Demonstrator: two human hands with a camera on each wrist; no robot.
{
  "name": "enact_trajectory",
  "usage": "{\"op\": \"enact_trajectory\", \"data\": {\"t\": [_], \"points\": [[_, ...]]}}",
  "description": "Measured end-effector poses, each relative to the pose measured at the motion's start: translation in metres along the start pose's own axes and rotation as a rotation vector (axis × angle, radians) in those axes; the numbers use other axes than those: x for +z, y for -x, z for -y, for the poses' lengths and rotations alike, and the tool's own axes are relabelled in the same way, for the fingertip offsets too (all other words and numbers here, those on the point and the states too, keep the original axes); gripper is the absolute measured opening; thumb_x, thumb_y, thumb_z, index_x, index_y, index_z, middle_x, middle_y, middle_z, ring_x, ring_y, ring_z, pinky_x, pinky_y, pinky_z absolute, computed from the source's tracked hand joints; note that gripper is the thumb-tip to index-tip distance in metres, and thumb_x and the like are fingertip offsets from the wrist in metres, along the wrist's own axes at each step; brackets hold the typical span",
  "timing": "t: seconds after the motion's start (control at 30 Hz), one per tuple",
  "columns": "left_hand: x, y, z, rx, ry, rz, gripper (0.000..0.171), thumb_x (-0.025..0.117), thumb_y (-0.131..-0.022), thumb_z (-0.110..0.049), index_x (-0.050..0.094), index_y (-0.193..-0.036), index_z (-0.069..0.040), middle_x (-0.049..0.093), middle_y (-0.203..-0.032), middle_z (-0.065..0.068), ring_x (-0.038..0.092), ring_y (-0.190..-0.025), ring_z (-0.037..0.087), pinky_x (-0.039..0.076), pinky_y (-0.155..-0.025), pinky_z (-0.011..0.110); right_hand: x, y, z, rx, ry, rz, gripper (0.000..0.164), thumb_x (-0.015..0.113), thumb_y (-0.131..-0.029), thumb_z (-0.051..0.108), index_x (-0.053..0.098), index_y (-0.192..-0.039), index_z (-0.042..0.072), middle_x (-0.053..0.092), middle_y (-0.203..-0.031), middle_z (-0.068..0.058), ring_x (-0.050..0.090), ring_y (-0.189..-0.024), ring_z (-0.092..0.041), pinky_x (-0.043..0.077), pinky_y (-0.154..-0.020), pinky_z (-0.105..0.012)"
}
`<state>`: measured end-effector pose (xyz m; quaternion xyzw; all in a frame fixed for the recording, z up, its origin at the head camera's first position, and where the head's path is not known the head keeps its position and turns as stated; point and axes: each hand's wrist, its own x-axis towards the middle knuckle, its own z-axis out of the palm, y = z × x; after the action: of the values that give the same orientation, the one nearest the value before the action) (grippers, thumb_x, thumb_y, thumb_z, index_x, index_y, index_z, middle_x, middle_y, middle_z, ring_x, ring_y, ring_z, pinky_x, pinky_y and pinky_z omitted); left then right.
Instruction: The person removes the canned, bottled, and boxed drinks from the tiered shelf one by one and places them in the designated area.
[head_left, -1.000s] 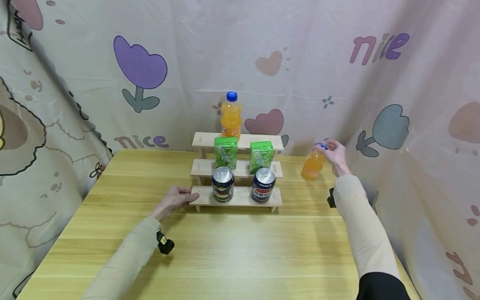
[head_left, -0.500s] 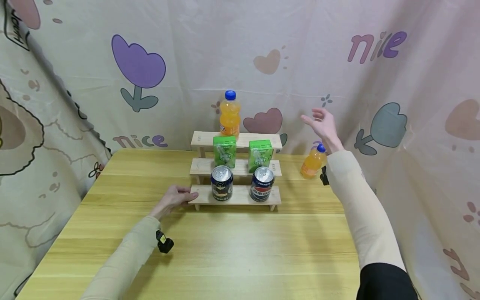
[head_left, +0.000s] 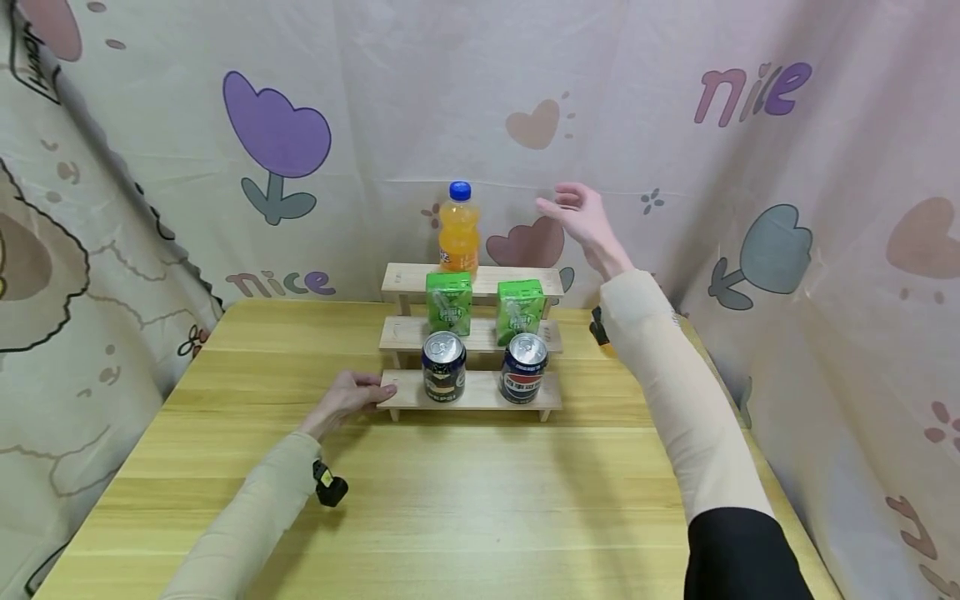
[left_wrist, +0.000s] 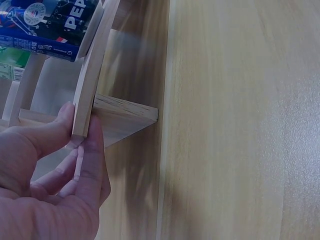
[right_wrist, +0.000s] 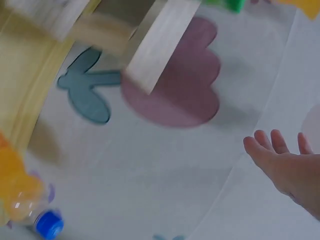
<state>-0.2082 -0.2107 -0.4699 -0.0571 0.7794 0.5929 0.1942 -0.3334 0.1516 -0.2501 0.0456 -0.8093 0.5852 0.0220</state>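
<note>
My left hand (head_left: 351,402) pinches the left end of the bottom step of a three-tier wooden stand (head_left: 480,402); the left wrist view shows thumb and fingers on either side of the board (left_wrist: 89,95). In the air to the right of the top step, my right hand (head_left: 587,218) holds nothing, its fingers loosely extended. An orange soda bottle (head_left: 459,237) with a blue cap stands on the top step, left of the hand. A second orange soda bottle (right_wrist: 20,192) shows in the right wrist view; in the head view the right forearm mostly hides it.
Two green drink cartons, left (head_left: 449,304) and right (head_left: 520,308), stand on the middle step. Two dark Pepsi cans, left (head_left: 444,367) and right (head_left: 523,368), stand on the bottom step. A patterned curtain (head_left: 420,100) hangs behind the wooden table (head_left: 480,517).
My right hand has let go of the right-hand soda bottle, risen, and moved left toward the stand's top step. My left hand keeps its place on the bottom step.
</note>
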Motion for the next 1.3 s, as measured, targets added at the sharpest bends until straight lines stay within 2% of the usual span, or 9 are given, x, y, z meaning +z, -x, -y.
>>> {"op": "enact_trajectory", "data": {"t": [0.13, 0.33, 0.43, 0.6, 0.8, 1.0, 1.17, 1.3], "points": [[0.001, 0.0, 0.0, -0.011, -0.007, -0.009, 0.056, 0.07, -0.095, -0.014, 0.047, -0.134, 0.018, 0.067, -0.105, 0.012, 0.065, -0.079, 0.01, 0.061, -0.084, 0.029, 0.02, -0.003, 0.008, -0.012, -0.012, 0.037, 0.062, 0.067, -0.096, 0.022, 0.042, -0.149, 0.001, 0.043, -0.153, -0.022, 0.045, -0.142, -0.031, 0.038, -0.121, -0.038], [0.002, 0.0, 0.0, -0.012, 0.017, -0.013, 0.061, 0.069, -0.096, -0.013, 0.042, -0.138, 0.02, 0.063, -0.12, 0.023, 0.066, -0.082, 0.01, 0.061, -0.08, 0.024, 0.047, -0.006, 0.016, -0.071, 0.068, 0.083, 0.059, 0.066, -0.097, 0.022, 0.044, -0.147, 0.0, 0.046, -0.153, -0.023, 0.044, -0.143, -0.031, 0.039, -0.121, -0.04], [0.003, 0.001, 0.0, -0.015, 0.015, -0.023, 0.06, 0.069, -0.095, -0.013, 0.043, -0.138, 0.02, 0.062, -0.122, 0.026, 0.066, -0.081, 0.01, 0.061, -0.08, 0.024, 0.06, -0.006, 0.019, -0.078, 0.078, 0.109, 0.058, 0.066, -0.098, 0.024, 0.045, -0.147, 0.001, 0.046, -0.152, -0.022, 0.044, -0.143, -0.031, 0.04, -0.12, -0.04], [0.005, 0.001, -0.001, -0.03, -0.006, -0.032, 0.06, 0.071, -0.094, -0.016, 0.045, -0.137, 0.018, 0.063, -0.12, 0.025, 0.066, -0.081, 0.012, 0.061, -0.083, 0.027, 0.078, -0.003, 0.022, -0.047, 0.003, 0.141, 0.06, 0.068, -0.097, 0.026, 0.045, -0.148, 0.005, 0.047, -0.153, -0.019, 0.046, -0.142, -0.03, 0.039, -0.121, -0.041], [0.006, 0.001, 0.0, -0.034, -0.004, -0.032, 0.059, 0.071, -0.094, -0.016, 0.046, -0.135, 0.018, 0.065, -0.112, 0.019, 0.065, -0.08, 0.013, 0.061, -0.084, 0.029, 0.098, -0.003, 0.024, -0.051, -0.096, 0.174, 0.05, 0.068, -0.097, 0.023, 0.053, -0.143, 0.007, 0.054, -0.144, -0.017, 0.051, -0.136, -0.031, 0.04, -0.12, -0.043], [0.003, 0.001, 0.0, -0.028, 0.011, -0.026, 0.052, 0.071, -0.094, -0.014, 0.05, -0.13, 0.018, 0.065, -0.098, 0.008, 0.064, -0.078, 0.011, 0.061, -0.08, 0.026, 0.11, -0.005, 0.024, -0.072, -0.162, 0.173, 0.043, 0.065, -0.099, 0.018, 0.056, -0.139, 0.004, 0.052, -0.146, -0.015, 0.048, -0.136, -0.031, 0.037, -0.121, -0.048], [0.001, 0.001, -0.001, -0.013, 0.026, -0.024, 0.052, 0.07, -0.095, -0.012, 0.048, -0.131, 0.019, 0.064, -0.1, 0.008, 0.064, -0.078, 0.01, 0.061, -0.079, 0.025, 0.113, -0.007, 0.025, -0.075, -0.165, 0.15, 0.041, 0.062, -0.101, 0.02, 0.057, -0.137, 0.002, 0.054, -0.144, -0.017, 0.049, -0.136, -0.031, 0.038, -0.121, -0.049], [0.001, 0.001, -0.001, -0.005, 0.036, -0.024, 0.052, 0.069, -0.095, -0.012, 0.048, -0.132, 0.019, 0.064, -0.101, 0.008, 0.065, -0.078, 0.009, 0.061, -0.078, 0.023, 0.115, -0.008, 0.026, -0.067, -0.165, 0.119, 0.039, 0.062, -0.101, 0.02, 0.059, -0.136, 0.002, 0.056, -0.14, -0.018, 0.053, -0.129, -0.03, 0.041, -0.118, -0.045]]}}
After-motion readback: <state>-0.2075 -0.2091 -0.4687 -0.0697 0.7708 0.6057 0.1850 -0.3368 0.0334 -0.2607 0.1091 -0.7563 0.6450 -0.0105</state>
